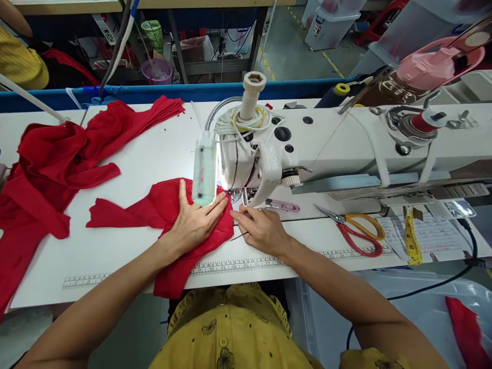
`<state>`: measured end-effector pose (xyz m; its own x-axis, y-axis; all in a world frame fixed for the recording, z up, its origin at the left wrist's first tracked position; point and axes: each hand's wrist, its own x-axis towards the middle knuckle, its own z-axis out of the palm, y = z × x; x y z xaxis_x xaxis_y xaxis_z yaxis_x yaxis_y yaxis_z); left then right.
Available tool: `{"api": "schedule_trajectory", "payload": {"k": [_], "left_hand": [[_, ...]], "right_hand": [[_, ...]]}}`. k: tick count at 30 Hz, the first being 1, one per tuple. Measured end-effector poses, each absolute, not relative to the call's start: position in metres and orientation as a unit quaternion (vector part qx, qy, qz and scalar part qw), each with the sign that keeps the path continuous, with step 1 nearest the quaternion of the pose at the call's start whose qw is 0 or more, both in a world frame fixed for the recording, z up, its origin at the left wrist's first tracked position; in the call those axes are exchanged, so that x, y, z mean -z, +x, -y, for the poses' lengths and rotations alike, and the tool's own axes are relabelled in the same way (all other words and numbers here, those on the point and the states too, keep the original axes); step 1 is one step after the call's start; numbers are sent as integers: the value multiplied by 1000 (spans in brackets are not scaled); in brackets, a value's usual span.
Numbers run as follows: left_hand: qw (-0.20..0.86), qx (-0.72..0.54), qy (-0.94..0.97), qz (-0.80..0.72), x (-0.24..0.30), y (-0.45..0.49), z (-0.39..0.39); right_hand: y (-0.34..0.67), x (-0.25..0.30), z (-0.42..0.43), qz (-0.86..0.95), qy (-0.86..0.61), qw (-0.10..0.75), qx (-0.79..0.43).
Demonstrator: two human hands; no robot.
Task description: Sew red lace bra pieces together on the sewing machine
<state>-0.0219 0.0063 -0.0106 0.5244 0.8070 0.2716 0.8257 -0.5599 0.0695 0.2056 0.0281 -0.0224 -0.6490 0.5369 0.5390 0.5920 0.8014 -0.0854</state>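
A piece of red fabric [154, 207] lies under the head of a white sewing machine [238, 164], its right edge at the presser foot [235, 193]. My left hand [196, 218] rests on the fabric with fingers spread, the fingertips close to the foot. Just right of the foot, my right hand [261, 228] is closed, thumb and forefinger pinched at the fabric's edge. A thin dark rod-like tool [239, 236] sticks out from under its fingers; its kind is hidden. A pale green lamp [204, 169] hangs over the left hand.
More red fabric pieces [49, 169] are heaped at left. Right of my hand lie a pink thread snipper [282, 205], scissors [357, 230], a yellow measuring tape [412, 238] and a paper [434, 238]. A pink-lidded bottle [426, 69] stands behind the machine. Another person's yellow sleeve [21, 59] shows top left.
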Motion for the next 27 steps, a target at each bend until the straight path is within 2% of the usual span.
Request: {"api": "schedule_trajectory", "payload": {"k": [8,14,18,24,27], "left_hand": [[36,130,-882,452,10,-23,-11],[43,147,-881,449,11,-26,-11],[55,138,-882,448,11,-27,-13],[41,127,-882,452,11,-26,-13],[34,126,-882,453,10,-25,-13]], "right_hand": [[205,22,-30,903,-315,291,36],[209,19,-36,858,-332,391,21],[213,18,-49,839,-339,424,34],[215,19,-56,835,-372,403,43],[215,21,-51,860,-368,350,37]]}}
